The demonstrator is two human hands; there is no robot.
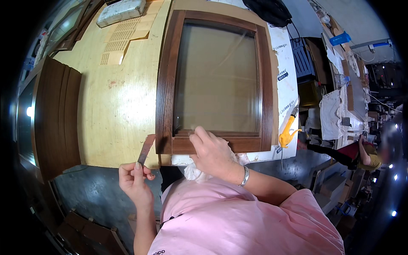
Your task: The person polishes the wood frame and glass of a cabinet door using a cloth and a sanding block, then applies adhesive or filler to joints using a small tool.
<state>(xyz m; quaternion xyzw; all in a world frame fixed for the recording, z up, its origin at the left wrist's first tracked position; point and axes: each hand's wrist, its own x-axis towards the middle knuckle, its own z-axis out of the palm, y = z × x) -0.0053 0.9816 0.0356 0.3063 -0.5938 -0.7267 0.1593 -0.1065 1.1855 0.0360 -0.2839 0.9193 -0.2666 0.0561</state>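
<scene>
A dark brown wooden frame with a glass pane (216, 76) lies flat on the workbench in front of me, its near rail close to the bench's front edge. My right hand (212, 154) rests at that near rail, fingers curled over the wood. A crumpled white cloth (194, 174) is bunched in its grasp and hangs below the palm. Left of the frame's near corner, my left hand (137, 177) pinches a thin flat blade-like strip (147, 149) between thumb and fingers. The strip is grey near the hand and reddish-brown at its upper end, which points toward the frame's corner.
Stacked brown frames (59, 114) stand at the left. Brown paper sheets (121, 40) and a wrapped block (121, 12) lie at the far left. A yellow air blow gun (287, 131) sits right of the frame; a black bag (267, 10) is behind. Another person (372, 159) is far right.
</scene>
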